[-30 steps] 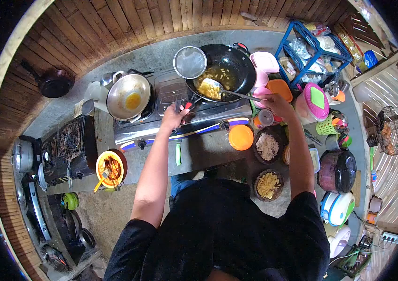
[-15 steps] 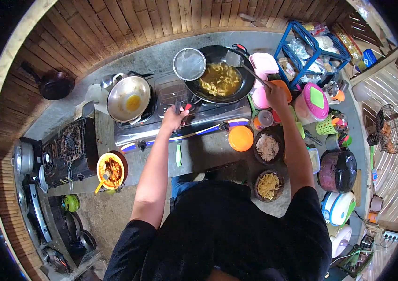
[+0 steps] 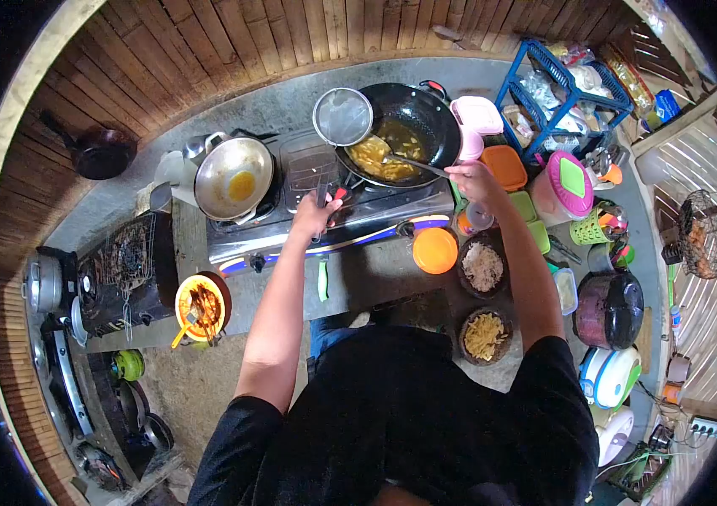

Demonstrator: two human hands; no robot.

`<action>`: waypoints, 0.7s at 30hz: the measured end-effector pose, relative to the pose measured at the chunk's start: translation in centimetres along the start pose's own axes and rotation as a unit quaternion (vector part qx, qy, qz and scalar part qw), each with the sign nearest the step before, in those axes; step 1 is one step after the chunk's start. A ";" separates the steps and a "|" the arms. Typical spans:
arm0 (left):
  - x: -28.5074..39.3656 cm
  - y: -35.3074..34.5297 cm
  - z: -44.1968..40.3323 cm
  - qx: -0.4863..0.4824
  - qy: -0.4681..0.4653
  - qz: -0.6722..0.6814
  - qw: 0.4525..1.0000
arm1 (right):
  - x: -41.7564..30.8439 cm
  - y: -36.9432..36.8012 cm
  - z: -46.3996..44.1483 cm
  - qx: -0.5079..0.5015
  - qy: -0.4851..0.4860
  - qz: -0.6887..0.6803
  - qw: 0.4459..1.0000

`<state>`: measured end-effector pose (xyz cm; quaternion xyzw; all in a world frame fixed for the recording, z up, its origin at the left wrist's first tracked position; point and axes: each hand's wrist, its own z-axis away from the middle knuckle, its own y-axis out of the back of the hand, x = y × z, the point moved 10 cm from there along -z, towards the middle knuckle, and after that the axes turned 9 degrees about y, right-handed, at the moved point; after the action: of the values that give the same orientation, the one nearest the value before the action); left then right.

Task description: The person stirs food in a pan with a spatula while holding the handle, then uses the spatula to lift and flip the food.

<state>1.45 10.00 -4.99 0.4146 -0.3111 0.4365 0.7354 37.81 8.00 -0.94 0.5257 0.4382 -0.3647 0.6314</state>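
Observation:
My left hand (image 3: 315,218) is closed at the dark handle of a round wire-mesh strainer (image 3: 342,116). A red-tipped handle, apparently the wok's, is also at its fingers; whether it grips both I cannot tell. The strainer's mesh overlaps the left rim of a black wok (image 3: 436,114) on the stove. Strips of pale yellow food (image 3: 369,157) lie in oil in the wok. In my right hand (image 3: 473,180) is the long handle of a metal spatula (image 3: 419,163). Its blade is among the strips on the wok's left side, partly hidden.
A second pan (image 3: 233,180) with a little oil sits on the left burner. Near my right arm are a bowl of whitish shreds (image 3: 482,266) and a bowl of yellow strips (image 3: 485,336). An orange lid (image 3: 435,250) lies before the stove (image 3: 331,221). A blue rack (image 3: 517,72) stands behind right.
My right hand has come down and toward me. The spatula blade has moved from the wok's upper right to its lower left, gathering food there. My left hand and the strainer stay nearly still.

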 end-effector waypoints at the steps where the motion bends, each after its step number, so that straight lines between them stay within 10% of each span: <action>1: 0.3 0.1 0.4 0.002 0.006 -0.006 1.000 | -0.8 0.5 0.2 -0.004 0.053 0.038 0.998; 5: 0.6 0.2 0.8 0.006 0.011 -0.011 1.000 | -7.4 2.0 3.3 0.072 0.268 0.233 0.932; 11: 1.0 0.3 1.1 0.014 -0.002 -0.027 1.000 | -7.3 4.7 5.1 0.059 0.046 0.272 0.959; 21: 1.0 0.2 1.3 0.013 0.008 -0.024 1.000 | -7.4 6.6 4.6 0.233 0.173 0.418 0.861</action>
<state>1.56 9.27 -3.44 0.4281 -0.2898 0.4263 0.7423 42.04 4.70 8.55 0.8459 0.1821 -0.0611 0.4975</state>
